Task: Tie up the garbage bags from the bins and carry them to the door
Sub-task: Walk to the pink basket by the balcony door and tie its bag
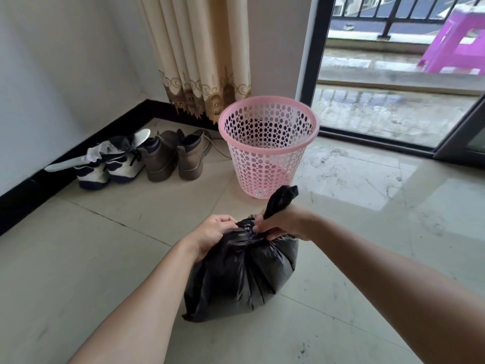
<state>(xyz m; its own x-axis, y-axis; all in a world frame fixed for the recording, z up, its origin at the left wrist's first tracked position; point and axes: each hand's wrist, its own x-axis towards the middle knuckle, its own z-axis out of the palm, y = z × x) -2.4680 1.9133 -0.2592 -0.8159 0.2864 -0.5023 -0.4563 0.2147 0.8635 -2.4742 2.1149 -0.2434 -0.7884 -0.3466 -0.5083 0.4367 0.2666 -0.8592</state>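
Observation:
A full black garbage bag (pixel 244 274) sits on the tiled floor in front of me. Its top is gathered into a neck. My left hand (pixel 212 236) pinches the gathered plastic on the left side of the neck. My right hand (pixel 282 224) grips the twisted tail of the bag, which sticks up above my fist. Just behind the bag stands a pink perforated bin (pixel 267 145), with no bag in it.
Brown boots (pixel 173 158) and white-and-navy shoes (pixel 110 164) line the wall at left, below a beige curtain (pixel 199 61). A sliding glass door frame (pixel 309 61) opens at right onto a wet balcony with a purple stool (pixel 456 46).

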